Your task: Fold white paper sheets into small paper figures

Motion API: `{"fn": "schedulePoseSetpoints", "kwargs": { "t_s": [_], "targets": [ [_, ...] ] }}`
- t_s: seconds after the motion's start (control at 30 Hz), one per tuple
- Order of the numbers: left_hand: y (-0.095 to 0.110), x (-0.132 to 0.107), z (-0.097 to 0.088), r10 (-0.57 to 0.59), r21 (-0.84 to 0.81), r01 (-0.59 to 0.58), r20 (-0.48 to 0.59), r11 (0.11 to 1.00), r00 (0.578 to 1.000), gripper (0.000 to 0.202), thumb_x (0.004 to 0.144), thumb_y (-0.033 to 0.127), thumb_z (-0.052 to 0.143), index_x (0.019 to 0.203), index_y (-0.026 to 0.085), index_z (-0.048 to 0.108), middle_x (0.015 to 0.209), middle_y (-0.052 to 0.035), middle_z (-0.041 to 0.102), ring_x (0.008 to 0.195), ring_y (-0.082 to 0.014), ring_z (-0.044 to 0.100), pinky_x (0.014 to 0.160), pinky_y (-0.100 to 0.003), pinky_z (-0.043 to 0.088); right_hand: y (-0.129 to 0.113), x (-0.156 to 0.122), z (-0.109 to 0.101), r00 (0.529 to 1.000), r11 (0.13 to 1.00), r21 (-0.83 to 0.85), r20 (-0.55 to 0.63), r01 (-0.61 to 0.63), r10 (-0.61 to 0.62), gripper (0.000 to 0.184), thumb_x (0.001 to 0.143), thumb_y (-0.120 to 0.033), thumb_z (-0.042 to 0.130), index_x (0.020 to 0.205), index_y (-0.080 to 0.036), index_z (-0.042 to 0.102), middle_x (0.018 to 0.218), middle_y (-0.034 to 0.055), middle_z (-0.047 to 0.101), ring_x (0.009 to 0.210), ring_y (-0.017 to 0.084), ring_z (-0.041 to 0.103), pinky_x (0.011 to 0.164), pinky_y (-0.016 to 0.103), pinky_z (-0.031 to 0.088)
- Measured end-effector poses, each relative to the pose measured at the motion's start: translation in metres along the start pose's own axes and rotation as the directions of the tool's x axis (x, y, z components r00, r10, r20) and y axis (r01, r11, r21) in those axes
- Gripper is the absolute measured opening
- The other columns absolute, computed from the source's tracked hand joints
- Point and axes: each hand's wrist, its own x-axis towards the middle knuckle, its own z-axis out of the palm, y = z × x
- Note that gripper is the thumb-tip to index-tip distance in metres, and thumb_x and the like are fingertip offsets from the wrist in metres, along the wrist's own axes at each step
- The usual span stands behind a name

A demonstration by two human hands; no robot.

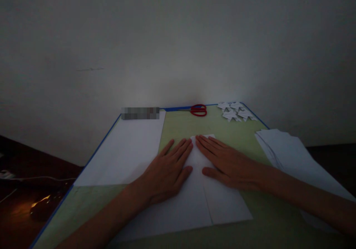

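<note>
A white sheet of paper (183, 208) lies in front of me, with a lengthwise line, a fold or an edge, running down it right of the middle. My left hand (168, 171) rests flat on its left part, fingers stretched out. On the right part my right hand (226, 162) lies palm down, also with straight fingers. The fingertips of both hands come close together near the sheet's far end. Both palms hide part of the paper's surface and its far edges.
Another white sheet (125, 152) lies at the left, a blurred-out strip along its far edge. Red-handled scissors (198, 110) lie at the back edge. Several folded paper shapes (232, 114) sit at the back right. A stack of paper (294, 149) lies right. Behind stands a wall (178, 41).
</note>
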Motion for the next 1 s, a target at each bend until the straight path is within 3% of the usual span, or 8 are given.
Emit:
{"fn": "schedulePoseSetpoints", "kwargs": {
  "t_s": [0.4, 0.7, 0.87, 1.0],
  "targets": [
    [0.002, 0.001, -0.003, 0.000, -0.045, -0.001, -0.027, 0.999, 1.000, 0.067, 0.109, 0.043, 0.028, 0.166, 0.017, 0.004, 0.171, -0.0111, 0.021, 0.159, -0.0232, 0.017, 0.131, -0.048, 0.012, -0.002, -0.002, 0.006, 0.999, 1.000, 0.007, -0.049, -0.001, 0.001, 0.081, 0.106, -0.056, 0.037, 0.166, -0.014, 0.004, 0.171, 0.0162, 0.014, 0.159, 0.031, 0.017, 0.130, 0.053, 0.021],
    [0.002, 0.001, -0.001, -0.005, -0.028, 0.004, 0.000, 1.000, 1.000, 0.066, 0.109, 0.044, 0.026, 0.166, 0.016, 0.007, 0.171, -0.0110, 0.020, 0.160, -0.0225, 0.014, 0.131, -0.048, 0.010, -0.003, -0.004, 0.006, 0.999, 0.999, 0.007, -0.020, -0.037, 0.038, 0.077, 0.107, -0.054, 0.035, 0.165, -0.010, 0.012, 0.171, 0.0181, 0.014, 0.159, 0.031, 0.016, 0.131, 0.052, 0.020],
    [0.003, 0.002, -0.002, -0.016, -0.044, 0.017, 0.008, 0.999, 1.000, 0.064, 0.109, 0.045, 0.027, 0.164, 0.015, 0.017, 0.171, -0.0112, 0.021, 0.160, -0.0225, 0.015, 0.131, -0.048, 0.010, 0.007, -0.008, -0.015, 1.000, 0.999, 0.045, 0.007, 0.004, -0.004, 0.073, 0.108, -0.051, 0.033, 0.166, -0.014, 0.007, 0.172, 0.0146, 0.012, 0.160, 0.028, 0.013, 0.130, 0.052, 0.020],
    [0.002, 0.000, -0.001, -0.009, -0.053, 0.008, -0.021, 0.999, 1.000, 0.063, 0.109, 0.048, 0.026, 0.161, 0.012, 0.025, 0.170, -0.0125, 0.024, 0.160, -0.0220, 0.014, 0.131, -0.050, 0.008, -0.006, -0.023, -0.034, 1.000, 0.998, 0.070, 0.000, -0.002, 0.002, 0.073, 0.108, -0.048, 0.038, 0.166, -0.022, 0.002, 0.172, 0.0087, 0.010, 0.159, 0.027, 0.016, 0.129, 0.050, 0.026]
  ]
}}
